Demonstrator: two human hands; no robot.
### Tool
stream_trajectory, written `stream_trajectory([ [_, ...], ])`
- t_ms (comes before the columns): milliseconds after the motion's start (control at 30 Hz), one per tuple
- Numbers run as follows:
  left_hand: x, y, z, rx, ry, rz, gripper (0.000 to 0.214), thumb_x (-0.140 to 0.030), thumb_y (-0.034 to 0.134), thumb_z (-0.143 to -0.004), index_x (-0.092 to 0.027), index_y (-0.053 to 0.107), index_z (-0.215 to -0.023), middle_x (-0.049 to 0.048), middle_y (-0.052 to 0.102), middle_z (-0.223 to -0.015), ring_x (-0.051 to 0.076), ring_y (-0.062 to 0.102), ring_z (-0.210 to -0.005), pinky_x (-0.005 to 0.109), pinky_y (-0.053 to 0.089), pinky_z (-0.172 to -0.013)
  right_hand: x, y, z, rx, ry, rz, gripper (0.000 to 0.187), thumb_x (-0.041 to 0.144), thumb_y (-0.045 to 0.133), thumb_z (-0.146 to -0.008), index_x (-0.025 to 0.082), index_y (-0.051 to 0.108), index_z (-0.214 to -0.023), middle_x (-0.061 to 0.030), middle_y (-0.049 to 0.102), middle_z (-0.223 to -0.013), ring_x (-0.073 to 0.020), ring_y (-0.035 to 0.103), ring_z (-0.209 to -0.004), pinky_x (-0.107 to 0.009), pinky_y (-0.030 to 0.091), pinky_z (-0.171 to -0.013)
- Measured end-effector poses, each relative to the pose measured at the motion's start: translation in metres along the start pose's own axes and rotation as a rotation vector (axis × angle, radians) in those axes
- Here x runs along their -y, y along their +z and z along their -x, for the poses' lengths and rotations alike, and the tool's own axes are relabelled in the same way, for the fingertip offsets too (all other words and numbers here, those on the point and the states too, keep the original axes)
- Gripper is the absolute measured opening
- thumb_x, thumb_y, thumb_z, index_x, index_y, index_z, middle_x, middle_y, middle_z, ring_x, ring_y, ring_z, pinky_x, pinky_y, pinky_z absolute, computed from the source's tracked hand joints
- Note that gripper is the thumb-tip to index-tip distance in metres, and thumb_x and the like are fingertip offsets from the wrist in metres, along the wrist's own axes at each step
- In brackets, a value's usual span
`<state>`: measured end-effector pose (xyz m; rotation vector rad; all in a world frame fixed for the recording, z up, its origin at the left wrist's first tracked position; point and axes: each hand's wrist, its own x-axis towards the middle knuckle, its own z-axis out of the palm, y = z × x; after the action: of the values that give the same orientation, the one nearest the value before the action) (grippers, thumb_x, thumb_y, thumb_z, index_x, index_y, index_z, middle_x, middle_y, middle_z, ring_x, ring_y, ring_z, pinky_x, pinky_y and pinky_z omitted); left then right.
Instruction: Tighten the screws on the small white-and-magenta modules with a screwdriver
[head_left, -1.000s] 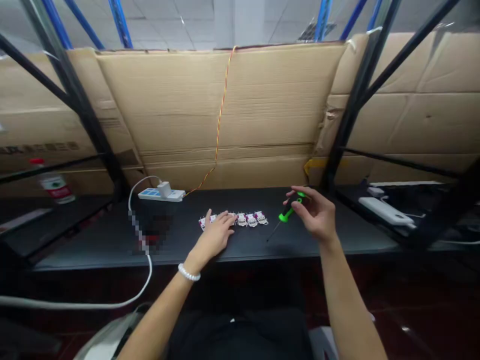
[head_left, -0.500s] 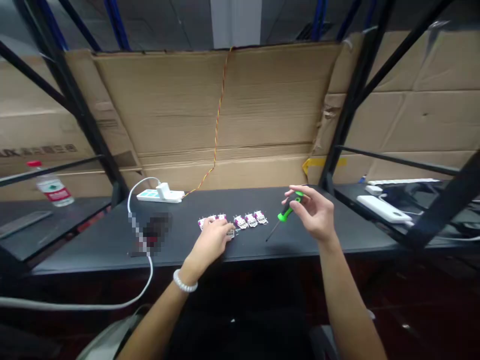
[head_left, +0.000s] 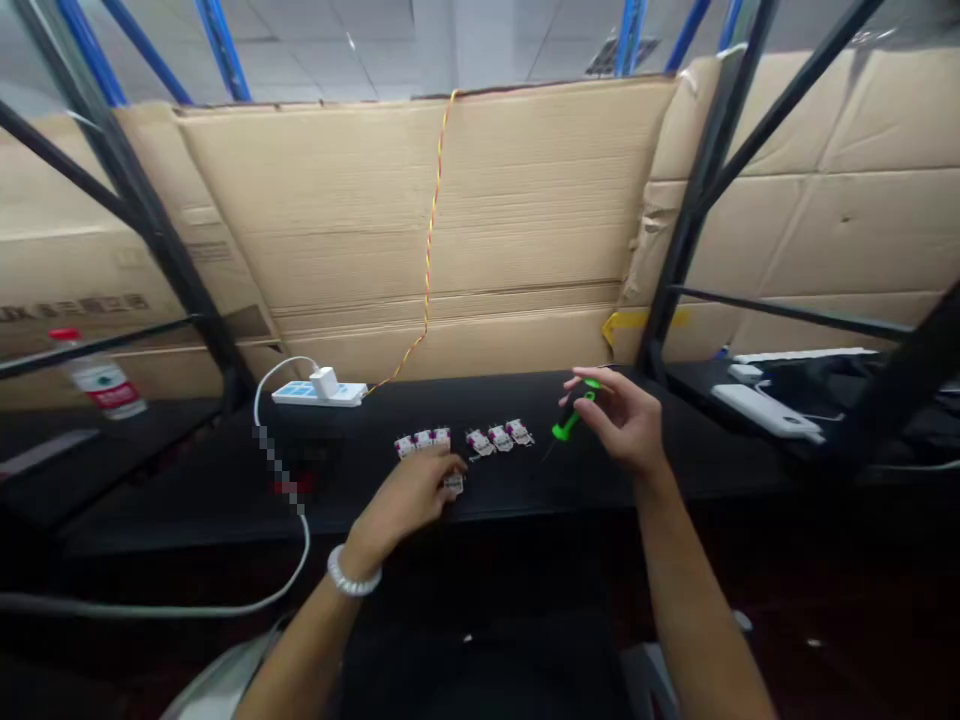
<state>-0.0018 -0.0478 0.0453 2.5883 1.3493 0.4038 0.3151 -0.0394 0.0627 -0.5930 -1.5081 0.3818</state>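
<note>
Several small white-and-magenta circuit modules (head_left: pixel 461 440) stand in a row on the black tabletop (head_left: pixel 712 480), with a gap in the middle. My left hand (head_left: pixel 409 497) is near the table's front edge, its fingertips pinching one such module (head_left: pixel 454 486) apart from the row. My right hand (head_left: pixel 619 420) is raised over the right of the table. It grips a screwdriver (head_left: pixel 570 418) with a green-and-black handle, and its thin shaft points down and left, above the tabletop. The screwdriver's tip is hard to make out.
A white power strip (head_left: pixel 319 394) with a plug lies at the back left, its white cable (head_left: pixel 304 560) curving over the front edge. A twisted orange-yellow wire (head_left: pixel 427 270) runs up the cardboard backing. A white power bank (head_left: pixel 765 410) sits on the right shelf. A water bottle (head_left: pixel 101 385) stands left.
My left hand has drawn back toward the table's front edge, bringing one module out of the row. The right hand and screwdriver have barely moved.
</note>
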Motion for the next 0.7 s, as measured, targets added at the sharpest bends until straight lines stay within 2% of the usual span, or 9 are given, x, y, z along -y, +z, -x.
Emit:
stream_trajectory([
  [167, -0.002, 0.002, 0.000, -0.048, -0.031, 0.021, 0.023, -0.019, 0.065, -0.093, -0.023, 0.077, -0.112, 0.0097, 0.074, -0.119, 0.029, 0.069, -0.114, 0.040, 0.053, -0.104, 0.001, 0.000, 0.000, -0.001, -0.006, 0.006, 0.031, 0.031, 0.079, -0.093, 0.027, 0.076, -0.124, -0.0053, 0.077, -0.105, -0.0204, 0.079, -0.085, -0.038, 0.071, -0.081],
  [300, -0.010, 0.007, -0.020, -0.125, -0.082, -0.040, 0.019, -0.021, 0.062, -0.097, -0.020, 0.080, -0.102, 0.0128, 0.076, -0.111, 0.031, 0.071, -0.108, 0.042, 0.052, -0.101, 0.002, -0.001, 0.000, 0.006, -0.021, 0.006, 0.030, 0.028, 0.079, -0.094, 0.027, 0.077, -0.124, -0.0046, 0.077, -0.104, -0.0196, 0.079, -0.085, -0.036, 0.070, -0.080],
  [500, -0.020, 0.015, -0.055, -0.015, -0.160, -0.235, 0.016, -0.020, 0.066, -0.091, -0.018, 0.081, -0.086, 0.0171, 0.081, -0.095, 0.036, 0.074, -0.100, 0.046, 0.051, -0.095, 0.002, -0.003, 0.000, -0.002, -0.016, 0.009, 0.031, 0.031, 0.079, -0.094, 0.027, 0.076, -0.124, -0.0049, 0.077, -0.105, -0.0198, 0.079, -0.084, -0.036, 0.070, -0.080],
  [700, -0.017, 0.021, -0.062, -0.016, -0.188, -0.240, 0.021, -0.014, 0.061, -0.089, -0.018, 0.082, -0.087, 0.0149, 0.081, -0.088, 0.032, 0.077, -0.095, 0.042, 0.049, -0.096, 0.001, -0.005, 0.000, -0.002, -0.003, 0.021, 0.033, 0.035, 0.079, -0.094, 0.026, 0.075, -0.125, -0.0061, 0.077, -0.106, -0.0214, 0.079, -0.085, -0.039, 0.070, -0.081],
])
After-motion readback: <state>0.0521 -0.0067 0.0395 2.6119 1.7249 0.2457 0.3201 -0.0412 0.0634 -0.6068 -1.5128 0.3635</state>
